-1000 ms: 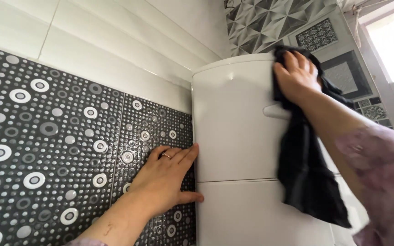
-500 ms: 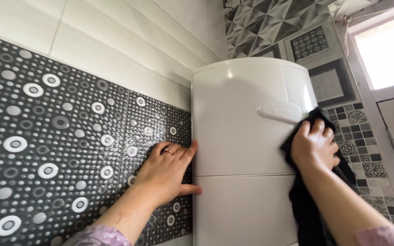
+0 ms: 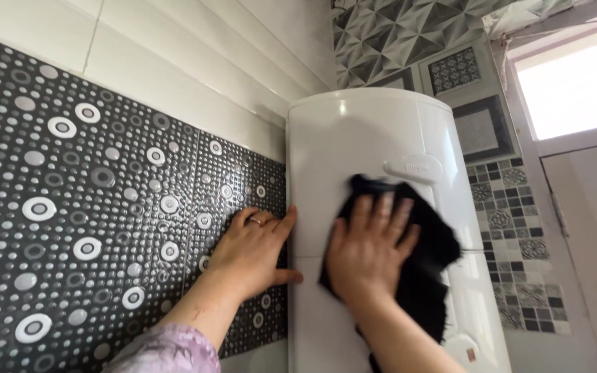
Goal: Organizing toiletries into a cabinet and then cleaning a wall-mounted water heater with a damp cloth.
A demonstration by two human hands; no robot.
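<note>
On the wall in front of us we count one white water heater [image 3: 354,145], one black cloth [image 3: 431,238] and two hands. The heater stands upright against the tiles, with one seam across its front and one small raised badge [image 3: 413,168] near the top. The right hand [image 3: 370,250] lies flat with the fingers spread wide, and it presses the cloth against the middle of the heater front, just below the badge; a part of the cloth hangs down at the right of the wrist. The left hand [image 3: 256,250] is open and flat on the dark dotted tile [image 3: 77,228], its fingertips touching the left edge of the heater, with one ring [image 3: 256,221] on a finger. Half a second ago the right hand and cloth were at the heater's right edge; now they are at the centre. The left hand has stayed in its place.
</note>
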